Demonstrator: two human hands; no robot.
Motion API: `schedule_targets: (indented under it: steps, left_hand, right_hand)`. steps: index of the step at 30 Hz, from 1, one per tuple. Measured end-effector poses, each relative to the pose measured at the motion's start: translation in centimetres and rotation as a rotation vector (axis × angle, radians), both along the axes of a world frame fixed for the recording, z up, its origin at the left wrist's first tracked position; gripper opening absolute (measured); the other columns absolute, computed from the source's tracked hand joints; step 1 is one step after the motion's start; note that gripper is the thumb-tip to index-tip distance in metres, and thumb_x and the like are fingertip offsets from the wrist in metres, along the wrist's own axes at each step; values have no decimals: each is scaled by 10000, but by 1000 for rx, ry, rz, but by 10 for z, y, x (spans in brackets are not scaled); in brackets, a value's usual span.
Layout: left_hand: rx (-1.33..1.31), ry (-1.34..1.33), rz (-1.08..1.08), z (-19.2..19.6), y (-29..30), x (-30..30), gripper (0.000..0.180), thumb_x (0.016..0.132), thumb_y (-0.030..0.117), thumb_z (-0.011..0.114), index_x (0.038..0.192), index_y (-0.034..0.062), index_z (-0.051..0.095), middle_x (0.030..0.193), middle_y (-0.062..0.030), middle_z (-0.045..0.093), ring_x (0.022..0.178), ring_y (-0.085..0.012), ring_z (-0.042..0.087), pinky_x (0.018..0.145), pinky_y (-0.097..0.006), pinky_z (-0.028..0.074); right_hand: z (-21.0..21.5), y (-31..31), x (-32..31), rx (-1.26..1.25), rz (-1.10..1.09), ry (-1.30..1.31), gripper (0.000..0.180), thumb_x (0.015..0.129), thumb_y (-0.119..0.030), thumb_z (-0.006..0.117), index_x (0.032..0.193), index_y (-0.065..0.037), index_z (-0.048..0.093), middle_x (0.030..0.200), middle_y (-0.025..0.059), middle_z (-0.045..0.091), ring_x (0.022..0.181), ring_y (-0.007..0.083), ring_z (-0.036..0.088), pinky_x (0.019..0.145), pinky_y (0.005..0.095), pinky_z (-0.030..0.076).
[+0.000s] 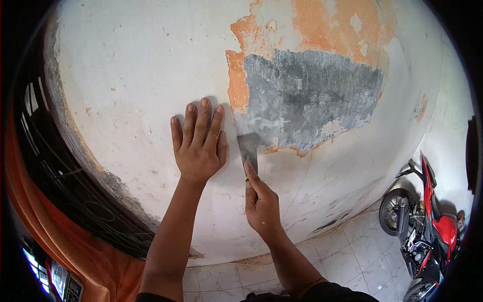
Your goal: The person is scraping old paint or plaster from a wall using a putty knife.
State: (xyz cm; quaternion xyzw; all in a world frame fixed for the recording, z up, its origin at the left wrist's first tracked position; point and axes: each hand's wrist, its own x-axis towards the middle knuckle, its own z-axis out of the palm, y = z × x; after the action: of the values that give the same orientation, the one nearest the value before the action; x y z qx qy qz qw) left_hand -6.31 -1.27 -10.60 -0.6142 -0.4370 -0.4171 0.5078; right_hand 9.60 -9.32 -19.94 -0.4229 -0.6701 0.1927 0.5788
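My left hand (199,146) lies flat on the white painted wall (131,65), fingers spread and pointing up. To its right, my right hand (262,205) is closed round the handle of a scraper (248,149), whose flat metal blade points upward. The blade's edge meets the wall at the lower left corner of a bare grey patch (322,95). Remains of orange paint (237,83) border that patch on the left and above, and a thin orange rim runs along its lower edge. Most of the handle is hidden inside my right hand.
A dark metal window grille (75,176) with an orange curtain (75,246) stands on the left. At the lower right, a red and black motorcycle (427,221) is parked on the pale tiled floor (342,251). Rough, chipped plaster (108,181) edges the wall beside the grille.
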Motion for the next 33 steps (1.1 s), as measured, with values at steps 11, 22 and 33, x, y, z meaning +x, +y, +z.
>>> schedule_targets:
  steps: [11, 22, 33]
  left_hand:
    - [4, -4, -3, -1, -1, -5, 450, 1017, 319, 478, 1428, 200, 619, 1563, -69, 498, 1501, -285, 377, 1265, -530, 140]
    - [5, 18, -34, 1, -1, -1, 466, 1028, 314, 467, 1440, 147, 606, 1556, -124, 497, 1496, -334, 378, 1254, -545, 143]
    - [33, 14, -43, 2, -1, 4, 472, 1012, 301, 485, 1442, 145, 602, 1538, -122, 519, 1498, -326, 378, 1263, -538, 133]
  right_hand:
    - [36, 1, -5, 23, -30, -77, 526, 1022, -42, 538, 1528, -173, 481, 1041, 233, 708, 905, 355, 714, 787, 417, 564]
    - [41, 8, -8, 75, -28, 0, 498, 1022, -37, 544, 1508, -140, 502, 1172, 241, 699, 1057, 356, 710, 847, 399, 568]
    - [1, -5, -6, 25, -50, 12, 530, 1005, -24, 571, 1515, -154, 500, 1001, 233, 703, 840, 349, 702, 799, 384, 564]
